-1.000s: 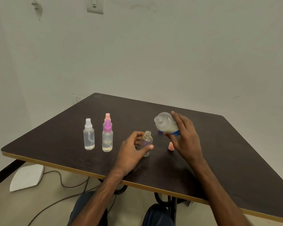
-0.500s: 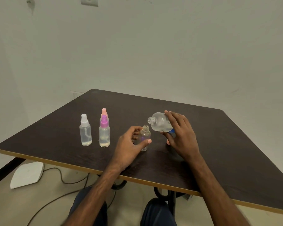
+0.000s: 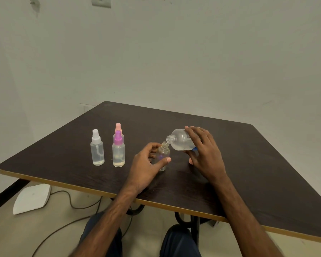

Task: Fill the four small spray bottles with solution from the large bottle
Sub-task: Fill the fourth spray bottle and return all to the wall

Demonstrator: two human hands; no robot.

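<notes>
Head cam: left hand (image 3: 145, 166) is wrapped round the small clear uncapped bottle (image 3: 164, 154), which stands on the dark wooden table (image 3: 258, 164). Right hand (image 3: 207, 154) grips the large clear plastic bottle (image 3: 181, 139), tipped sideways, its open mouth just above and right of the small one's neck. Left of the left hand stand the white-capped spray bottle (image 3: 97, 151), the purple-capped spray bottle (image 3: 118, 153) and the pink-capped spray bottle (image 3: 118, 126), all upright.

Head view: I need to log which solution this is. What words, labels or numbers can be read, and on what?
Large bottle: dark print on its side, by the right hand, too small and blurred to read.
Nothing else in view shows any text.
</notes>
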